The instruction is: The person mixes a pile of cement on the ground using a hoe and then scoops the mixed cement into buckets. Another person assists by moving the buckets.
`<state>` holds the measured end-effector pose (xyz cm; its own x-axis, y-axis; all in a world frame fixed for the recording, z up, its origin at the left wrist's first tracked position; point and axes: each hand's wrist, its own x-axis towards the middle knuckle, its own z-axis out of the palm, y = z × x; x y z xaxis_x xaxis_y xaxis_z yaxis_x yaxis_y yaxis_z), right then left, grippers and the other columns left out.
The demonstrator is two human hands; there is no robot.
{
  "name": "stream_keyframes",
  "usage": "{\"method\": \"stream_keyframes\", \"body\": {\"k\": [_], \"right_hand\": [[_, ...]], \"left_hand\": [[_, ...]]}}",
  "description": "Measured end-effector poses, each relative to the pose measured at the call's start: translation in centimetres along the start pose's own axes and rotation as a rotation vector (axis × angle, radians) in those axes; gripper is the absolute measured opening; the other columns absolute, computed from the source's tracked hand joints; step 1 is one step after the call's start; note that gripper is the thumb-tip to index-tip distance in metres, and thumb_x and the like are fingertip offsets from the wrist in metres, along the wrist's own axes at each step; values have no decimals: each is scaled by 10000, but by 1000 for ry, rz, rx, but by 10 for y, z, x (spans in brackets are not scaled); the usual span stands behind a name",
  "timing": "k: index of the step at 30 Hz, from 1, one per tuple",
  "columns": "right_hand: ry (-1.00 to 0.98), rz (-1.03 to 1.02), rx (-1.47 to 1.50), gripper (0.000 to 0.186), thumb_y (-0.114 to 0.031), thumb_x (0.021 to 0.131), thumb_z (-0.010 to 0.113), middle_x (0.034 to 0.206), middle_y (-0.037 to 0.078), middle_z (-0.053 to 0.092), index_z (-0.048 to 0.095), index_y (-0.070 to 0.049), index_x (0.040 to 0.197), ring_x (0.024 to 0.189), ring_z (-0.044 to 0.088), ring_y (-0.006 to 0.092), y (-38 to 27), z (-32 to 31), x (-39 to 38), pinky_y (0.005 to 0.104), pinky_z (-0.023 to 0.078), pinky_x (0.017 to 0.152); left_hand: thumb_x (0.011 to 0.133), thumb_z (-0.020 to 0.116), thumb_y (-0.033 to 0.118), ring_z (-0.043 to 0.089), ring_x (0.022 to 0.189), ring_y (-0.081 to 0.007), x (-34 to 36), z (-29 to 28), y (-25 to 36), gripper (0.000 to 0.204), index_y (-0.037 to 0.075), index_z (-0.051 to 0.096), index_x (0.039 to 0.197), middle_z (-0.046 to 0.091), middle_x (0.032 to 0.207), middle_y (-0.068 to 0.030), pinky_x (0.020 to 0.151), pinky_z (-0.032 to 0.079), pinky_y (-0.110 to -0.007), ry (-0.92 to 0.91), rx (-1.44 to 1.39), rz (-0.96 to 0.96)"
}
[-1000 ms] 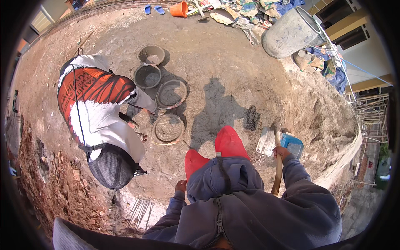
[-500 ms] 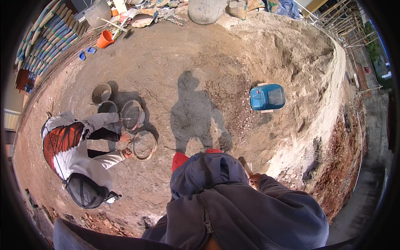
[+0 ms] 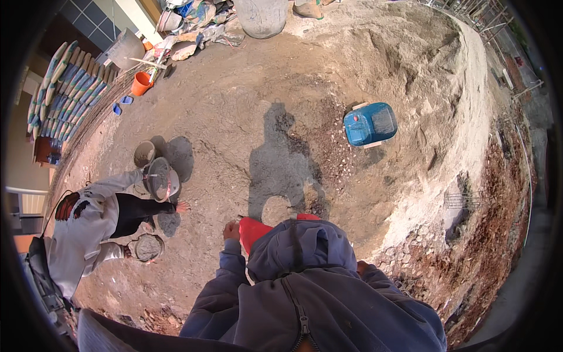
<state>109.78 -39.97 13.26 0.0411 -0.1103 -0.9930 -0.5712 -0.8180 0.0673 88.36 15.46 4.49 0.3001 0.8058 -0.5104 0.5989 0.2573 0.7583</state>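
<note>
My left hand (image 3: 231,229) hangs beside the red garment on my leg, its fingers curled in with nothing visible in them. Only a sliver of my right hand (image 3: 362,267) shows past my grey-blue jacket (image 3: 346,299); its fingers are hidden behind my body. Neither hand touches the buckets. At the left a co-worker in a white top (image 3: 97,220) bends over. One of that person's hands is at a bucket of grey mix (image 3: 146,247), the other at a bucket (image 3: 159,179) farther off.
Another bucket (image 3: 144,153) stands behind those. A blue wheelbarrow tray (image 3: 370,124) lies ahead right, near a sand heap (image 3: 404,64). Stacked sacks (image 3: 70,88), an orange bucket (image 3: 141,84) and blue sandals (image 3: 122,104) are far left. A wire cage (image 3: 463,200) lies right.
My left hand has come into view. My right hand has drawn back behind my body, and the wooden handle it held no longer shows. The co-worker has moved left with one bucket.
</note>
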Motion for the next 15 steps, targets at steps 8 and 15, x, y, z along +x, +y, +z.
{"method": "stream_keyframes", "body": {"k": [8, 15], "right_hand": [[78, 88, 22, 120, -92, 807, 679, 682, 104, 606, 627, -2, 745, 580, 594, 205, 19, -30, 40, 356, 494, 515], [107, 73, -82, 111, -93, 814, 672, 692, 104, 607, 630, -2, 764, 583, 594, 210, -22, -42, 49, 355, 489, 517]], "left_hand": [[836, 704, 185, 669, 964, -185, -159, 47, -127, 362, 3, 636, 1142, 703, 1061, -125, 842, 536, -315, -328, 444, -305], [837, 707, 186, 672, 980, -190, -165, 28, -137, 367, 8, 633, 1149, 698, 1096, -135, 857, 536, -322, -184, 86, -436]]}}
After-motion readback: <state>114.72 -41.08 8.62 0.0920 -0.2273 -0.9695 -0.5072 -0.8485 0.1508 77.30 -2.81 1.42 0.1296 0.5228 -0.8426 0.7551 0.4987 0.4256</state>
